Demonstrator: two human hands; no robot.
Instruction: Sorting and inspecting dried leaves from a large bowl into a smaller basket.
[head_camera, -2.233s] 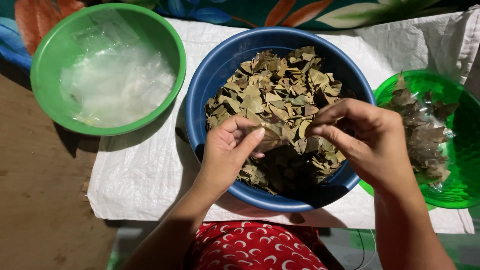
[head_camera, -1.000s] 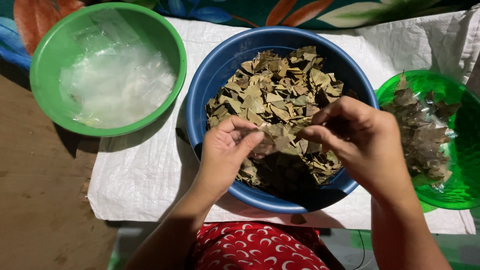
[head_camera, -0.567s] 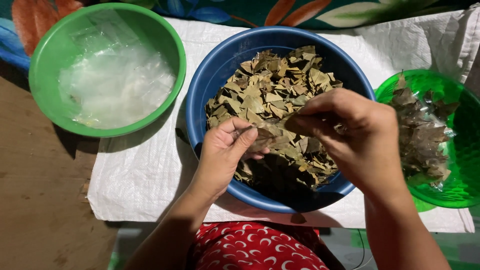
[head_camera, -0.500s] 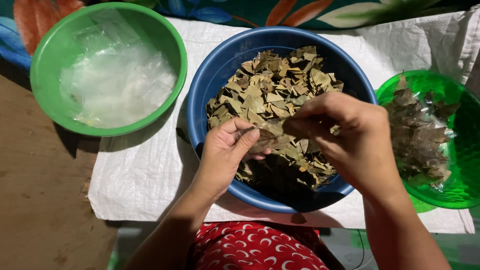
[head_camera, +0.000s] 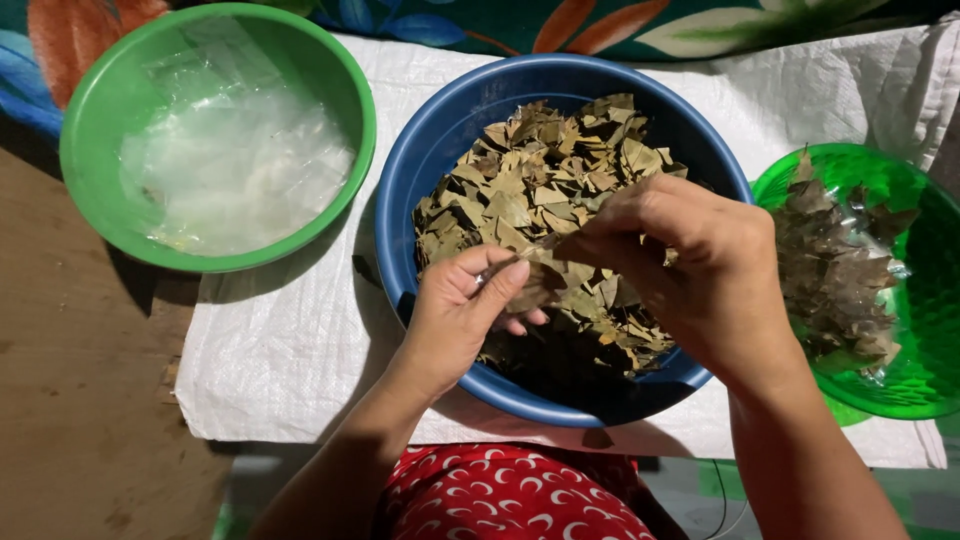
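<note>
Brown bare floor (head_camera: 70, 400) left, white woven sheet (head_camera: 290, 340), floral cloth (head_camera: 620, 25) behind.

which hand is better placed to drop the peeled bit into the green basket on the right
Right, most likely. The right hand sits beside the green basket on that side. The left hand pinches the leaf piece over the blue bowl, farther away.

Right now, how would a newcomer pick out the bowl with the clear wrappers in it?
Start at the white woven sack spread under everything, with the big blue plastic basin of dry brown folded leaves in its middle. The round solid green plastic bowl sits at the basin's left, partly off the sack. It alone holds clear plastic pieces; the see-through green bowl opposite holds leaf-filled packets.
</note>
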